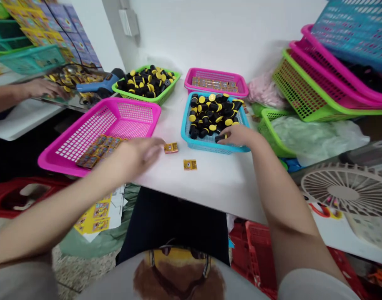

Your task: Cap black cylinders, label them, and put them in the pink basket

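Note:
My right hand [237,136] reaches into the front right of a blue basket [206,145], thumb and fingers closed on a black cylinder with a yellow band [221,138]. Many black pieces with round yellow ends [206,110] fill that basket. My left hand [141,156] is over the table's left part, blurred by motion. Beside its fingertips is a small orange printed packet [171,148]; whether they grip it I cannot make out. A second orange packet [190,165] lies flat nearer to me.
A pink basket [139,108] at left holds rows of small packets [99,150]. Behind stand a green basket [161,98] of black-and-yellow pieces and another pink basket [216,71]. Stacked baskets [303,83] and a fan [344,191] are at right. Another person's hand [45,88] works at far left.

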Action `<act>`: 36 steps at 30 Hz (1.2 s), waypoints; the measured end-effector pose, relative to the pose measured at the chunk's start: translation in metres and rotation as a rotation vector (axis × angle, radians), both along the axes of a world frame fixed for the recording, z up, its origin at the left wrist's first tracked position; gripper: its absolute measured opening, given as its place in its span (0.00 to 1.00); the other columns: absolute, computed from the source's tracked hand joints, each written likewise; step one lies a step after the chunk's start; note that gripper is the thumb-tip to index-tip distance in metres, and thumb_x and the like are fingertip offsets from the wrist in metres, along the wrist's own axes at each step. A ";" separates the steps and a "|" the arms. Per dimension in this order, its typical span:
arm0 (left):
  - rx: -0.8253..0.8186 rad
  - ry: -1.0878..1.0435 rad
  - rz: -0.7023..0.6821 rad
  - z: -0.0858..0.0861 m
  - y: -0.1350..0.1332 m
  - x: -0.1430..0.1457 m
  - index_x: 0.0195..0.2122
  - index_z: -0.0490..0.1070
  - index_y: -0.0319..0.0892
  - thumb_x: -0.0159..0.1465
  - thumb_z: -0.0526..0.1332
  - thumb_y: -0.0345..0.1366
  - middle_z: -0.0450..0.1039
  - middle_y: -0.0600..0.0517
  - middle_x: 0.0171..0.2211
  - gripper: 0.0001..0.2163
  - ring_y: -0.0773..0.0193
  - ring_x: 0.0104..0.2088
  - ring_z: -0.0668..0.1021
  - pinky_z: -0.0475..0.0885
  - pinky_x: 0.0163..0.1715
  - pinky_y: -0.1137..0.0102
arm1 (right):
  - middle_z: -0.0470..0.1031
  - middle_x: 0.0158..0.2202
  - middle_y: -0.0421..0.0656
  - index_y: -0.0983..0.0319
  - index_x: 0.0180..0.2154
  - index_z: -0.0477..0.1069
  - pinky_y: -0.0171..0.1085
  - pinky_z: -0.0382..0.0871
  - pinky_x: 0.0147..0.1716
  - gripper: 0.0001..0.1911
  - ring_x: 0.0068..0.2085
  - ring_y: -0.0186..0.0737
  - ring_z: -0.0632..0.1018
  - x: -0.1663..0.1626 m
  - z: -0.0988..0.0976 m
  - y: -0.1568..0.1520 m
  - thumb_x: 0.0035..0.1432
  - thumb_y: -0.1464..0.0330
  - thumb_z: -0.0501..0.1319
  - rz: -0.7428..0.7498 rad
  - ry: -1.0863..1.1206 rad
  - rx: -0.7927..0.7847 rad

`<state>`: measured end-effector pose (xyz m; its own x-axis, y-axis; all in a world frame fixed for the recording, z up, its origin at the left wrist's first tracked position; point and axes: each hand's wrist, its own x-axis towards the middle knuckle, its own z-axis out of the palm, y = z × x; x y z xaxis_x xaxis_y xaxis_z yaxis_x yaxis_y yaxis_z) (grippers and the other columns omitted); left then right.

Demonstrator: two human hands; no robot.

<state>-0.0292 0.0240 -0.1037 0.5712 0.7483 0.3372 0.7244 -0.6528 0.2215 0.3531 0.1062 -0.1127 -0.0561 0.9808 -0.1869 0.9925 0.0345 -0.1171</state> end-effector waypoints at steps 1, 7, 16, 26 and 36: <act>-0.059 0.021 -0.176 -0.012 -0.014 0.025 0.60 0.74 0.43 0.76 0.51 0.42 0.81 0.46 0.55 0.19 0.59 0.53 0.84 0.78 0.58 0.63 | 0.81 0.36 0.46 0.58 0.49 0.83 0.46 0.77 0.44 0.22 0.38 0.48 0.81 0.001 0.000 -0.007 0.55 0.56 0.70 -0.014 0.078 0.115; -0.130 0.363 -0.120 -0.092 -0.031 0.101 0.72 0.59 0.30 0.76 0.54 0.43 0.53 0.32 0.73 0.28 0.43 0.74 0.60 0.59 0.72 0.42 | 0.76 0.48 0.49 0.59 0.51 0.81 0.48 0.82 0.44 0.23 0.41 0.44 0.81 0.005 -0.026 -0.049 0.55 0.58 0.72 0.051 0.570 0.696; 0.173 0.485 -0.282 -0.105 -0.098 0.080 0.66 0.70 0.30 0.74 0.57 0.37 0.66 0.34 0.68 0.23 0.45 0.67 0.73 0.74 0.65 0.53 | 0.74 0.45 0.46 0.55 0.50 0.80 0.45 0.84 0.43 0.21 0.46 0.45 0.79 0.007 -0.061 -0.070 0.59 0.54 0.70 0.110 0.651 0.878; 0.008 0.379 -0.262 -0.074 -0.051 0.085 0.57 0.76 0.36 0.71 0.51 0.22 0.80 0.39 0.57 0.20 0.56 0.52 0.85 0.82 0.48 0.68 | 0.74 0.45 0.46 0.54 0.52 0.79 0.46 0.82 0.44 0.20 0.45 0.46 0.78 0.001 -0.063 -0.072 0.62 0.53 0.68 0.197 0.565 0.865; -0.418 -0.109 0.025 -0.072 0.015 0.102 0.29 0.79 0.42 0.59 0.70 0.28 0.82 0.51 0.29 0.04 0.58 0.32 0.84 0.75 0.35 0.70 | 0.73 0.44 0.46 0.55 0.50 0.80 0.47 0.82 0.44 0.20 0.45 0.46 0.78 -0.002 -0.061 -0.075 0.62 0.51 0.67 0.199 0.603 0.906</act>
<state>0.0725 0.0393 -0.1756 0.5292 0.8464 0.0599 0.6962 -0.4735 0.5395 0.3511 0.0313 -0.1739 -0.0678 0.7039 0.7071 0.7482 0.5047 -0.4307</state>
